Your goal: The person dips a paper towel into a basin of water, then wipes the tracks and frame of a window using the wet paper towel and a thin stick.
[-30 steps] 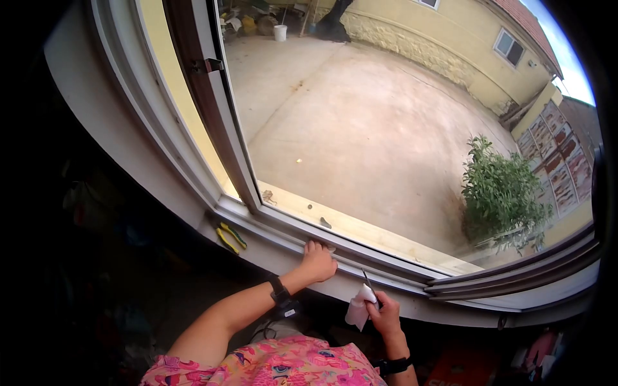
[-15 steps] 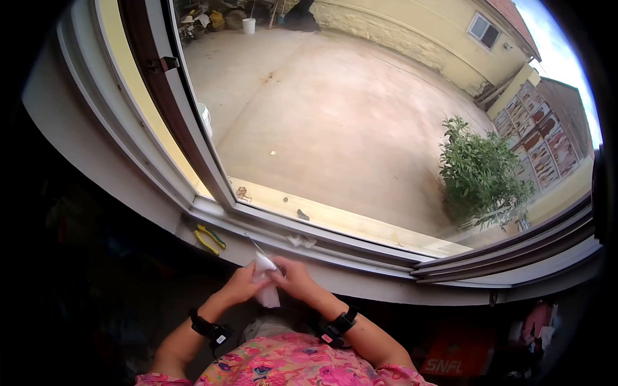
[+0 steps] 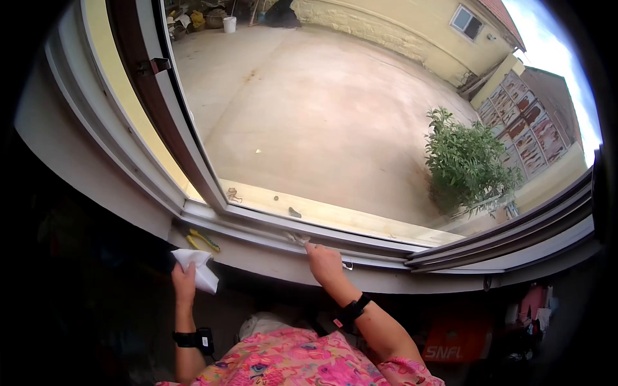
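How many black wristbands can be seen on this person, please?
2. One wristband is on the wrist of the left hand, which holds a white sheet; the other wristband is on the wrist of the right hand.

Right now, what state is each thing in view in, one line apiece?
Left hand, closed on the white sheet
White sheet, creased, held
Right hand, fingers curled at the window track; grip unclear
Crumpled white scrap, lying at the track
Yellow pliers, lying on the sill
White bucket, upright outside
Bush, leafy
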